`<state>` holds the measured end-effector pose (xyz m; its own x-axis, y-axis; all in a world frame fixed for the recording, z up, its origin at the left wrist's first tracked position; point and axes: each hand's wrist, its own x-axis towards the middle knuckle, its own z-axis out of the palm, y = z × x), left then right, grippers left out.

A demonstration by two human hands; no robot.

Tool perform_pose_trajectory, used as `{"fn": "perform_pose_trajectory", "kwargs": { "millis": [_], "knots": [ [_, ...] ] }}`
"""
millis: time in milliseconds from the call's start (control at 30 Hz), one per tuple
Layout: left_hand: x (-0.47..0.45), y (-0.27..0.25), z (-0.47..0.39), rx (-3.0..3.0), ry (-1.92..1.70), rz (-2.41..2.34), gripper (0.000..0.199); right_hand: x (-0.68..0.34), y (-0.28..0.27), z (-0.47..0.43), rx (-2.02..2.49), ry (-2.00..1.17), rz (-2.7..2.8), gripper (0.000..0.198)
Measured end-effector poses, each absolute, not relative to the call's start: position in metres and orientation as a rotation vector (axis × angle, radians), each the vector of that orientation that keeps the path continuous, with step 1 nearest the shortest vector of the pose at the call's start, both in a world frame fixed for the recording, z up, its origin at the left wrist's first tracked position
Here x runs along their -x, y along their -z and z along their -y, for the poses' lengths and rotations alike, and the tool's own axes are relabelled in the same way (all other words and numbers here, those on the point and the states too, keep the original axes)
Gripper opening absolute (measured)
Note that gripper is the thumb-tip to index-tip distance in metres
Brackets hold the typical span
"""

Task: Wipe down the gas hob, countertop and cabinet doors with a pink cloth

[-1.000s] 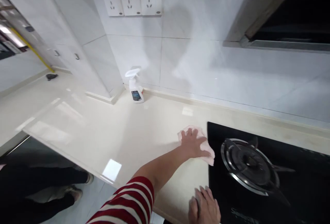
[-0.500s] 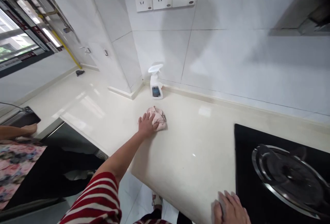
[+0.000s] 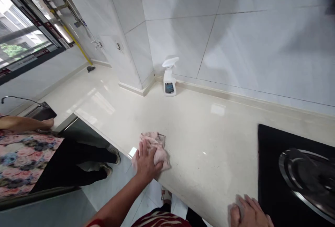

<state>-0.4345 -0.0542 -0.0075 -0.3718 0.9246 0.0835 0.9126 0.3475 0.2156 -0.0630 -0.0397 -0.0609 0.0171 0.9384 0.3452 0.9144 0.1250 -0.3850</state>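
Observation:
A crumpled pale pink cloth (image 3: 154,150) lies at the front edge of the cream countertop (image 3: 199,140), one end reaching over the edge. My left hand (image 3: 147,162) presses down on it, with a fold caught between the thumb and the spread fingers. Near the bottom right, my right hand (image 3: 248,213) rests on the counter's front edge beside the hob, its fingers extended and holding nothing. Farther back, a white spray bottle (image 3: 170,80) stands upright in the wall corner.
A black gas hob (image 3: 272,178) with a round burner occupies the right side. At left, another person in a floral top (image 3: 28,157) stands by the sink (image 3: 42,112). A wall column (image 3: 131,66) juts out behind the counter. A small dark object (image 3: 90,68) lies at the far left.
My left hand has drawn the cloth from near the spray bottle toward me, to the counter's front edge. My right hand stays at the edge. The head view has shifted.

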Motion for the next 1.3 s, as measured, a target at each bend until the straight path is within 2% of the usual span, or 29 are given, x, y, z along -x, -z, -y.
{"fn": "perform_pose_trajectory", "kwargs": {
  "millis": [133, 233, 333, 433, 533, 633, 733, 833, 933, 1133, 1300],
  "knots": [
    [0.439, -0.012, -0.061, -1.519, -0.316, -2.456, 0.085, 0.064, 0.058, 0.040, 1.789, -0.046, 1.903, 0.043],
    [0.429, -0.021, -0.137, -1.489, -0.263, -2.339, 0.089, 0.064, 0.057, 0.040, 1.785, -0.024, 1.912, 0.044],
    [0.392, -0.023, -0.170, -1.650, -0.264, -2.209, 0.086, 0.063, 0.058, 0.040, 1.765, -0.002, 1.927, 0.046],
    [0.342, -0.019, -0.143, -1.898, -0.305, -2.009, 0.074, 0.060, 0.062, 0.040, 1.735, 0.031, 1.933, 0.048],
    [0.307, -0.008, -0.065, -2.155, -0.329, -1.740, 0.068, 0.056, 0.067, 0.040, 1.712, 0.070, 1.936, 0.048],
    [0.308, 0.006, 0.023, -2.382, -0.375, -1.484, 0.062, 0.055, 0.066, 0.041, 1.692, 0.095, 1.962, 0.047],
    [0.344, 0.015, 0.076, -2.341, -0.375, -1.604, 0.059, 0.055, 0.062, 0.042, 1.708, 0.055, 1.974, 0.048],
    [0.397, 0.012, 0.072, -2.127, -0.312, -1.951, 0.066, 0.056, 0.058, 0.042, 1.746, -0.041, 1.961, 0.049],
    [0.449, -0.002, 0.027, -1.874, -0.246, -2.233, 0.064, 0.055, 0.058, 0.043, 1.770, -0.089, 1.926, 0.048],
    [0.525, -0.026, -0.053, -1.532, -0.391, -2.380, 0.072, 0.053, 0.061, 0.045, 1.765, -0.148, 1.936, 0.047],
    [0.546, -0.020, 0.011, -1.254, -0.676, -2.475, 0.055, 0.054, 0.058, 0.045, 1.756, -0.151, 1.923, 0.045]
  ]
}}
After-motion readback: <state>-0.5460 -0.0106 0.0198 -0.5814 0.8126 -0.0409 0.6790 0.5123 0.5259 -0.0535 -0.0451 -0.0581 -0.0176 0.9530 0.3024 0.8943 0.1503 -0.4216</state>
